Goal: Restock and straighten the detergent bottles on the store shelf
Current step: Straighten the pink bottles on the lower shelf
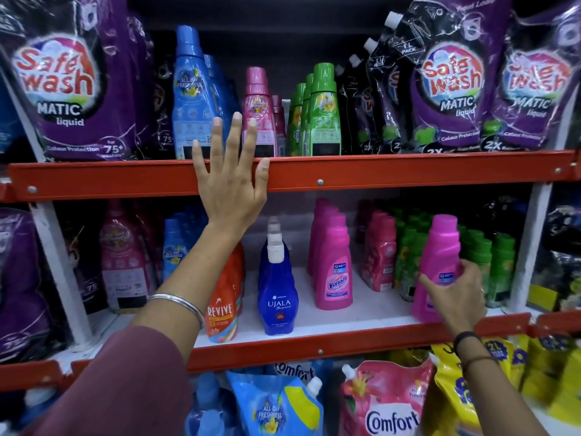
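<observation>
My right hand [457,295] grips a pink Vanish bottle [438,253] at the front right of the middle shelf [345,339], tilted slightly left. A row of matching pink Vanish bottles [333,262] stands to its left. My left hand [231,171] is raised with fingers spread, its palm against the orange rail of the upper shelf [377,171], fingertips in front of a blue bottle [191,96] and a pink bottle [259,111]. It holds nothing.
Blue Ujala bottles [278,294] and an orange Revive bottle [223,306] stand left of the Vanish row. Green bottles [323,114] and purple Safewash pouches [449,86] fill the upper shelf. Small pink [379,253] and green bottles [490,262] sit behind my right hand. Comfort pouches [386,401] lie below.
</observation>
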A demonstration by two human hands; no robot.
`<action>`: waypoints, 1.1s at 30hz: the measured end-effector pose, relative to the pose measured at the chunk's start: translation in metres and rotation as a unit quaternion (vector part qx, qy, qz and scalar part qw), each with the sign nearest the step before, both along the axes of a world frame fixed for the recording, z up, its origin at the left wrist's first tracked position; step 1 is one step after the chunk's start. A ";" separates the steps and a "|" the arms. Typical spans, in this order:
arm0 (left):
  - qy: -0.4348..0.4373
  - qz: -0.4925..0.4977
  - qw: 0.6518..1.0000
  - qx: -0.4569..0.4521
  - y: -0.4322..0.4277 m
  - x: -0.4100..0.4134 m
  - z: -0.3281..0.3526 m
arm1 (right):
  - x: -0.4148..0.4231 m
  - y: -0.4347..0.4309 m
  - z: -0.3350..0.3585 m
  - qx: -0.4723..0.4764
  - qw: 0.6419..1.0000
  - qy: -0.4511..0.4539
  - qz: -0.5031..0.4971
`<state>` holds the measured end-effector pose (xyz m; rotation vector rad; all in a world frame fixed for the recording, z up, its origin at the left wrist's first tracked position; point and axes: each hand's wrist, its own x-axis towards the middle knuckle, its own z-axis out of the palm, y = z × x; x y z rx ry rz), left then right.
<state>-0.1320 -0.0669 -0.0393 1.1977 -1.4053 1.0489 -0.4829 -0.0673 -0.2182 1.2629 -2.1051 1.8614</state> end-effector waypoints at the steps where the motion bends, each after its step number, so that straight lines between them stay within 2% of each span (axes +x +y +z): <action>1: 0.000 0.000 1.000 -0.003 0.000 0.000 0.000 | 0.005 0.002 0.003 -0.009 1.000 0.001 0.002; 8: -0.007 -0.002 1.000 -0.021 -0.003 0.001 -0.001 | 0.066 0.013 0.034 -0.035 0.998 -0.003 0.043; 17: -0.020 0.004 0.999 -0.044 -0.007 0.003 -0.001 | 0.130 0.004 0.020 0.011 0.994 0.038 0.100; 33: -0.018 -0.008 0.999 -0.045 -0.005 0.001 -0.002 | 0.145 -0.003 -0.002 0.080 0.987 0.079 0.112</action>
